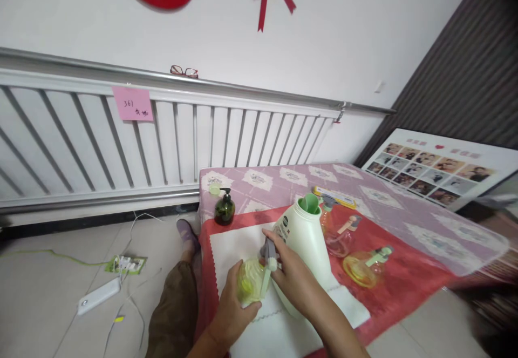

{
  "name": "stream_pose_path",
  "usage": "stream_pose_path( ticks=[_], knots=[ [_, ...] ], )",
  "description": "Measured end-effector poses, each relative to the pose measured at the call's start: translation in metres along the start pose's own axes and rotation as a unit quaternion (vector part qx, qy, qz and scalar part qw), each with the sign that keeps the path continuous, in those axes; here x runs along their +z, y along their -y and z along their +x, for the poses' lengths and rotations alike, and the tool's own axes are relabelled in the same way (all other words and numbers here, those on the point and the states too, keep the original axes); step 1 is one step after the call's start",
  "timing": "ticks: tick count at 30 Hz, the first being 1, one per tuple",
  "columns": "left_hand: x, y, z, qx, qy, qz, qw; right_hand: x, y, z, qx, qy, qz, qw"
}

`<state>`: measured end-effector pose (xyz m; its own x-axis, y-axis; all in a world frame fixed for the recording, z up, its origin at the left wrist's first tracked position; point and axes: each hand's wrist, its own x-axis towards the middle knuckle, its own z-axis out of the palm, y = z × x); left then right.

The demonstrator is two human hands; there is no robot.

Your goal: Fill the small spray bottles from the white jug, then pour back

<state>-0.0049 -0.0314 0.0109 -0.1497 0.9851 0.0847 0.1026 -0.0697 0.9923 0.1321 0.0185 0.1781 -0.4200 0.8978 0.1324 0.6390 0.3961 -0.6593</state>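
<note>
A yellow-tinted spray bottle [251, 281] is held over a white cloth [230, 242], its body cupped by the left hand [230, 309], the nearer one, from which it is set toward one o'clock. Its long axis is slanted, with the spray head [270, 261] turned between one and two o'clock. That head is gripped by the right hand [294, 274], from which the body is found at nine o'clock; a white jug [309, 242] is placed toward one.
</note>
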Motion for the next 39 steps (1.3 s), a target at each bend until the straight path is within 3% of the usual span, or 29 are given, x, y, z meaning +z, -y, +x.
stream_pose_path(
  ticks=[7, 15, 21, 27, 33, 39],
  knots=[
    [-0.002, -0.005, 0.000, -0.020, 0.013, 0.001, 1.000, 0.001, -0.003, -0.002, 0.005, 0.008, 0.073, 0.997],
    [-0.002, -0.006, 0.001, -0.026, 0.002, -0.014, 1.000, 0.003, 0.006, -0.001, 0.029, -0.029, 0.124, 0.991],
    [0.000, -0.001, 0.002, -0.027, -0.016, -0.010, 0.999, 0.018, -0.009, 0.003, 0.036, -0.034, 0.243, 0.969],
    [0.003, 0.001, 0.003, -0.030, -0.005, 0.003, 1.000, 0.025, -0.022, 0.003, 0.044, -0.018, 0.239, 0.970],
    [0.005, 0.011, 0.008, -0.040, -0.003, 0.012, 0.999, 0.034, -0.022, 0.003, 0.033, -0.077, 0.218, 0.972],
    [0.009, 0.016, 0.010, -0.035, -0.009, 0.042, 0.998, 0.054, -0.020, 0.002, 0.108, -0.196, 0.204, 0.953]
  ],
)
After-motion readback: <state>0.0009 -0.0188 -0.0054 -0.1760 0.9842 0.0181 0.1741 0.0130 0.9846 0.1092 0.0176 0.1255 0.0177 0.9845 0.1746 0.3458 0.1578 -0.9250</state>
